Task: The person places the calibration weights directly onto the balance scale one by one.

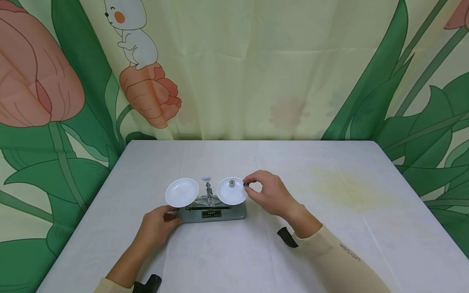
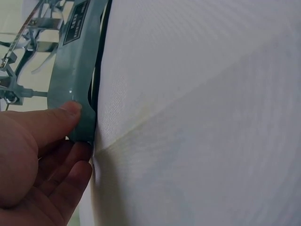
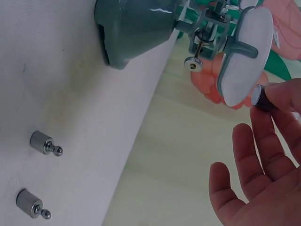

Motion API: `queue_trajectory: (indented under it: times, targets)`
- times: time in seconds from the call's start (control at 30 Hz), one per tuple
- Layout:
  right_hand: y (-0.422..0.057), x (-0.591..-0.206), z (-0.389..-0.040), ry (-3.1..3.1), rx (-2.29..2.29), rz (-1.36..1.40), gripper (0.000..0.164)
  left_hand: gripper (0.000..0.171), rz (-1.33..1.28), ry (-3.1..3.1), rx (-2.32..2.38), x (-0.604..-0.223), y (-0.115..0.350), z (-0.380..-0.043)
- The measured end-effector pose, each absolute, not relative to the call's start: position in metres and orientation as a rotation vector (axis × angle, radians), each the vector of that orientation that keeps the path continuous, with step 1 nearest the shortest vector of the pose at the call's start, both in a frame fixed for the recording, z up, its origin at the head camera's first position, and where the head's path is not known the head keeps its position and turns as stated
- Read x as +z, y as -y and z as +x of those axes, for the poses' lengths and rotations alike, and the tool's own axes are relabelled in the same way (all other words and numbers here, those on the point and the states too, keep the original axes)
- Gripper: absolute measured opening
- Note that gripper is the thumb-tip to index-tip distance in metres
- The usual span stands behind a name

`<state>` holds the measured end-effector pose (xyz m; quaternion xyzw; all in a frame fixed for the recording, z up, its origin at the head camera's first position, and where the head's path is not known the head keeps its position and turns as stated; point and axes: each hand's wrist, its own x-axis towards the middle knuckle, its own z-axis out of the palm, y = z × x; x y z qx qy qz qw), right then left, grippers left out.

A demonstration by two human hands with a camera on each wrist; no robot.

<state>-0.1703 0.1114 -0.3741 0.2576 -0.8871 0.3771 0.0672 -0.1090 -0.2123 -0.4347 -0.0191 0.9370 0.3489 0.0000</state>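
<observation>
A balance scale with a grey-green base and two white pans stands on the table. At the base's left end my left hand grips it, thumb on the front face and fingers at the end edge. My right hand pinches a small metal weight between thumb and fingers, beside the rim of the right pan. One metal weight sits upright on that pan. Nothing lies on the left pan.
Two knobbed metal weights stand on the white-covered table in the right wrist view; the head view does not show them. A printed curtain hangs behind the table's far edge.
</observation>
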Motion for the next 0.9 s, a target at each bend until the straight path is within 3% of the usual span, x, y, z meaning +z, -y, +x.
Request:
queue_trajectory:
  times: [0.9]
  targets:
    - [-0.089,-0.381,-0.180,2.751,1.041,0.763,0.014,0.037,-0.057,-2.964,1.054,-0.435,0.212,-0.109]
